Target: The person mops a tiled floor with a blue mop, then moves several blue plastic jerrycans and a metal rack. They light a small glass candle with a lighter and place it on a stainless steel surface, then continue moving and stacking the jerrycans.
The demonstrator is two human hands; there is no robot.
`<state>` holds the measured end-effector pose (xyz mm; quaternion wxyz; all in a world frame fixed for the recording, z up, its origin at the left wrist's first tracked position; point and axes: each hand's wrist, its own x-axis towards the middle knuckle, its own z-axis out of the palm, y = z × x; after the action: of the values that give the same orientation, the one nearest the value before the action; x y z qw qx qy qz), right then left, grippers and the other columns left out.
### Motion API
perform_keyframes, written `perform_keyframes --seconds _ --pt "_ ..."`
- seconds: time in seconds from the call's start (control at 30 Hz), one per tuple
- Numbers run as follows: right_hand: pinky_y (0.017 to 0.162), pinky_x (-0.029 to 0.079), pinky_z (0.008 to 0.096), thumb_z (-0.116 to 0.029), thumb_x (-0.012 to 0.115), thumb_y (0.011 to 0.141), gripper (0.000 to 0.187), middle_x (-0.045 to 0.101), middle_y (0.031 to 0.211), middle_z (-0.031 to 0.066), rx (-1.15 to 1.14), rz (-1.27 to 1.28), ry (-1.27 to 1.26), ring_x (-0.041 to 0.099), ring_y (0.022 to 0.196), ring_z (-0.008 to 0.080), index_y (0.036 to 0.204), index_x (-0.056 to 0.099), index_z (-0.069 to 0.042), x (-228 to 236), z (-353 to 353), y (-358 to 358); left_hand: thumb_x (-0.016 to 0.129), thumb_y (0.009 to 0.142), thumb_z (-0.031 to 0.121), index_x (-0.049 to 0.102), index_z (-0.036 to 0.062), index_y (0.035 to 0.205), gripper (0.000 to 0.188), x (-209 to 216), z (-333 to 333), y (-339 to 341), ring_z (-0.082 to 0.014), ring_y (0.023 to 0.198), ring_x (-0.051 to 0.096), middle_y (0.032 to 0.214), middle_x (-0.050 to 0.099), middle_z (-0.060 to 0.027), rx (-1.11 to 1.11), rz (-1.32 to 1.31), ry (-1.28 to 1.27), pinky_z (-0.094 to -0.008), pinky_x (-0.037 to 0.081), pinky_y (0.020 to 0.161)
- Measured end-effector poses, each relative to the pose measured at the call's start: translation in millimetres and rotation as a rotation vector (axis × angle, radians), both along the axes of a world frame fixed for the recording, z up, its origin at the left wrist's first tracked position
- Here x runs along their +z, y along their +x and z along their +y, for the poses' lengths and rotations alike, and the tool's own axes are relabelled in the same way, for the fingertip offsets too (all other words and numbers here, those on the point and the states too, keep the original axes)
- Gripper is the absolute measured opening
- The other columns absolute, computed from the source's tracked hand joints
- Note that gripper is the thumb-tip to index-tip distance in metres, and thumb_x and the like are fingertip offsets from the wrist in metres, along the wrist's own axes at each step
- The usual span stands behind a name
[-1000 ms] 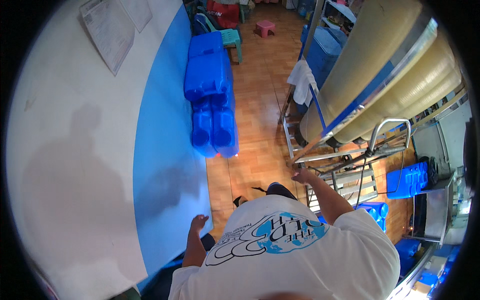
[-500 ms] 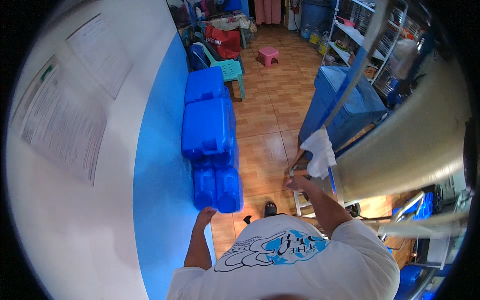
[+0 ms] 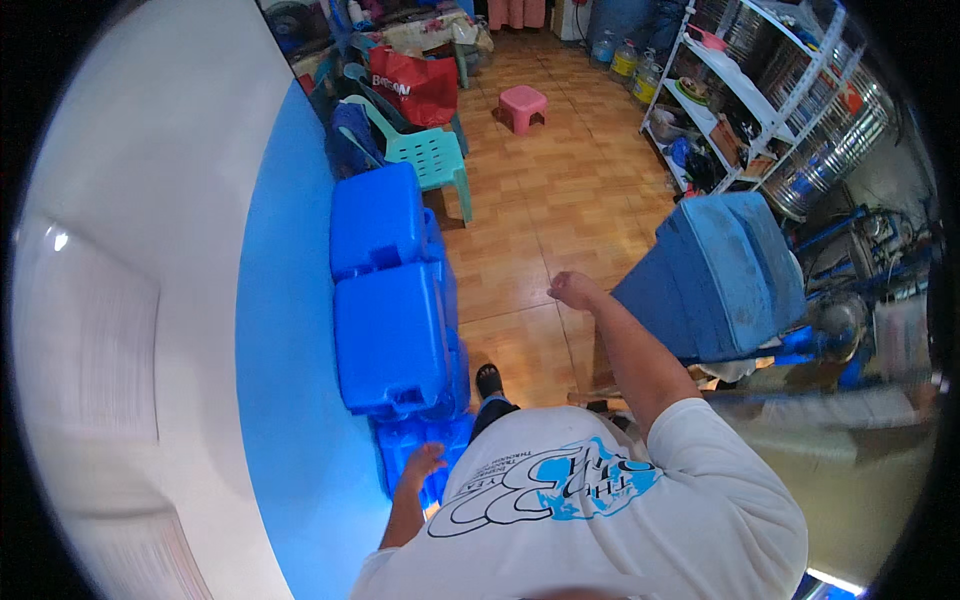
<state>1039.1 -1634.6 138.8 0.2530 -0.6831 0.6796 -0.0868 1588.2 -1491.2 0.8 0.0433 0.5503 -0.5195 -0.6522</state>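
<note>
My left hand (image 3: 425, 461) hangs low beside a stack of blue plastic water containers (image 3: 392, 335), in front of the lowest ones. Its fingers look loosely apart and hold nothing I can see; I cannot tell whether they touch the plastic. Over the tiled floor, my right hand (image 3: 574, 289) is stretched forward. Its fingers are curled in, with nothing visible in them. To the right of that hand stands a large blue lidded bin (image 3: 708, 275), apart from it.
Along the left wall are a green plastic chair (image 3: 425, 160) and a red bag (image 3: 414, 86). Ahead sits a pink stool (image 3: 522, 108) on the tiles. A white metal shelf rack (image 3: 745, 85) stands far right, with several large bottles (image 3: 635, 68) beside it.
I have moved forward, and the containers and bin are nearer. My right hand has left the rod and white cloth by the metal tank and swung forward.
</note>
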Motion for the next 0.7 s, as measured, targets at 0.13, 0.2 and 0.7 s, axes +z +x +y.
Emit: perform_keyframes --seconds 0.13,0.2,0.7 --pt "0.083 0.051 0.0454 -0.034 0.057 0.089 0.031 0.068 0.102 0.0187 0.313 0.408 0.271 0.063 0.098 0.0363 0.093 0.069 -0.006 -83.2 -19.1 -71.7 0.064 0.092 0.041 0.057 0.0061 0.124 0.048 76.4 -206.4 -100.3 -0.0184 0.091 0.063 0.107 0.063 -0.0058 0.168 0.155 -0.018 -0.0315 0.052 0.080" --pt "0.086 0.051 0.0461 -0.031 0.056 0.089 0.029 0.068 0.105 0.0183 0.241 0.393 0.410 0.062 0.100 0.0368 0.096 0.070 -0.007 -123.5 -8.2 -96.7 0.063 0.094 0.033 0.059 0.0044 0.118 0.038 120.3 -303.0 -154.6 -0.0159 0.087 0.062 0.099 0.063 -0.0037 0.111 0.126 -0.182 -0.0317 0.051 0.079" --pt "0.090 0.049 0.0459 -0.030 0.055 0.084 0.035 0.066 0.112 0.0208 0.244 0.215 0.639 0.063 0.102 0.0384 0.103 0.070 -0.005 -125.0 -194.9 -300.3 0.068 0.089 0.038 0.062 0.0070 0.121 0.045 110.5 -746.7 -420.5 -0.0164 0.086 0.059 0.106 0.065 -0.0049 0.059 -0.155 -0.053 -0.0286 0.048 0.073"
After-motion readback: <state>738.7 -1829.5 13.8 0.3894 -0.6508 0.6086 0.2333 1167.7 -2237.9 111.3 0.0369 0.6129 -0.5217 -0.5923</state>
